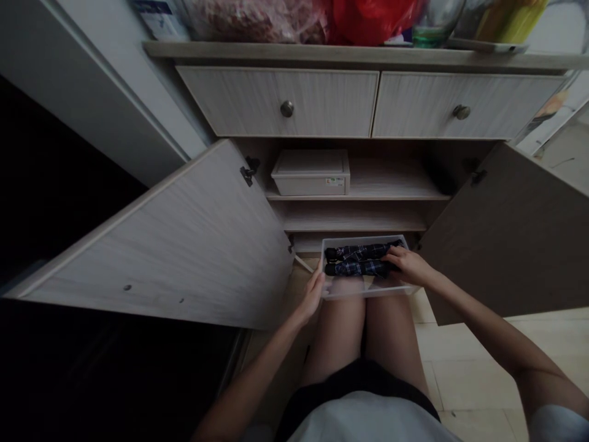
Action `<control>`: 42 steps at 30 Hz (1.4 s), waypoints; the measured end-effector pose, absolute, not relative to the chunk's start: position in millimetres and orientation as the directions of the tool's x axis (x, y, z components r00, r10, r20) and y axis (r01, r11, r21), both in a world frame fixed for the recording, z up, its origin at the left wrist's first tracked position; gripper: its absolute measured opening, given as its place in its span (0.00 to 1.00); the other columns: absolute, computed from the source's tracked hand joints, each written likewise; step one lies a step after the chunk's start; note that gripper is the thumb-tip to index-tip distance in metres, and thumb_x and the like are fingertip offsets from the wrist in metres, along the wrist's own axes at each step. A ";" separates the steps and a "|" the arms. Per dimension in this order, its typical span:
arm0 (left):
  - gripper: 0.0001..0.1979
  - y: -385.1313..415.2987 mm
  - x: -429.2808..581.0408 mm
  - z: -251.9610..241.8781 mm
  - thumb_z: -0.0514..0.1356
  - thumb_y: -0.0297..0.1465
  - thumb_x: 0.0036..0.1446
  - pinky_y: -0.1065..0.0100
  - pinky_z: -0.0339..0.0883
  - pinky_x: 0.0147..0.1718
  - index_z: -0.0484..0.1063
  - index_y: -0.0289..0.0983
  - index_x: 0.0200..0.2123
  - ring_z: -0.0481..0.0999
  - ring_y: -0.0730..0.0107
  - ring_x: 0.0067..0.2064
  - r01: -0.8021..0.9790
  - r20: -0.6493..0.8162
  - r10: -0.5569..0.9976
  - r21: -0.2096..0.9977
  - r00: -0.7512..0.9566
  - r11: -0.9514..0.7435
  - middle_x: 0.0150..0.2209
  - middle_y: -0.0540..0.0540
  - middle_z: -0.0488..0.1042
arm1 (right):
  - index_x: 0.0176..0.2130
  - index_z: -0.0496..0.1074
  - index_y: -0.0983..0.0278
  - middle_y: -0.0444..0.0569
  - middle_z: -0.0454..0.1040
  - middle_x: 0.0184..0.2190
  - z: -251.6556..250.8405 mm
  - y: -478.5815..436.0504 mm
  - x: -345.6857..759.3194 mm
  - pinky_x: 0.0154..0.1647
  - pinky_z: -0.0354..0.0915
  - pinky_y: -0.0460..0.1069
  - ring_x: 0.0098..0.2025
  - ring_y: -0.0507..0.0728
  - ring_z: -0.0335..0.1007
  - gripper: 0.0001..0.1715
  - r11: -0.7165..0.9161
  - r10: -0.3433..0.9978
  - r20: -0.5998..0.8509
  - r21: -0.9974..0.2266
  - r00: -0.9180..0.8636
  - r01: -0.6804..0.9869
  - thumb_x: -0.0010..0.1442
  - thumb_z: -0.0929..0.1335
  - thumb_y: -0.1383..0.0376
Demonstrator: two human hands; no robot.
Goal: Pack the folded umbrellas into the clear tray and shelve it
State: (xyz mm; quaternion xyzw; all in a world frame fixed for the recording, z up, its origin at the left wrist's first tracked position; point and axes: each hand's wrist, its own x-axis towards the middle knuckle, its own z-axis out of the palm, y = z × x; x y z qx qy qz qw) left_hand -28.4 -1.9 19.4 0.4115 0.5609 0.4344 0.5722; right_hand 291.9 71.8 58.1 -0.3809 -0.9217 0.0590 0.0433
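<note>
A clear plastic box [363, 292] rests on the thighs, open at the top. Two folded plaid umbrellas, an upper one [363, 252] and a lower one [359, 268], lie side by side in it, dark with pale check lines. My left hand [315, 288] grips the box's left wall, fingers along the outside. My right hand [407, 265] reaches over the box's right end, its fingers closed on the right end of the lower umbrella. The palm hides part of that end.
Two open cabinet doors, left [184, 245] and right [506, 233], flank my arms. A lidded white box [310, 175] sits on the upper shelf, with a dark item [439, 175] at right. Bags and jars crowd the countertop [322, 54] above two drawers.
</note>
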 end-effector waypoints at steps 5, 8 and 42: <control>0.40 -3.6 -29.1 20.4 0.59 0.53 0.60 0.59 0.74 0.49 0.54 0.49 0.71 0.76 0.52 0.55 -0.017 -0.286 0.958 0.958 0.016 0.286 0.71 0.44 0.57 | 0.52 0.73 0.61 0.55 0.73 0.46 58.7 69.3 282.7 0.48 0.69 0.53 0.48 0.61 0.71 0.22 0.672 0.740 0.003 -0.063 -0.673 0.738 0.56 0.72 0.68; 0.41 -4.0 -29.2 21.8 0.58 0.54 0.61 0.58 0.75 0.48 0.50 0.48 0.73 0.77 0.52 0.54 -0.004 -0.282 0.959 0.959 0.032 0.282 0.72 0.43 0.54 | 0.51 0.73 0.62 0.55 0.74 0.46 66.8 77.0 285.7 0.49 0.68 0.55 0.47 0.62 0.72 0.23 0.705 0.704 0.032 -0.153 -0.709 0.693 0.56 0.75 0.62; 0.40 2.6 -32.1 8.5 0.58 0.51 0.62 0.59 0.75 0.47 0.54 0.41 0.72 0.78 0.53 0.53 0.005 -0.342 0.940 0.940 0.002 0.342 0.62 0.38 0.72 | 0.63 0.59 0.85 0.81 0.65 0.56 118.7 289.4 401.8 0.50 0.57 0.54 0.55 0.63 0.64 0.35 -0.470 0.851 0.011 -0.431 0.525 0.770 0.61 0.70 0.75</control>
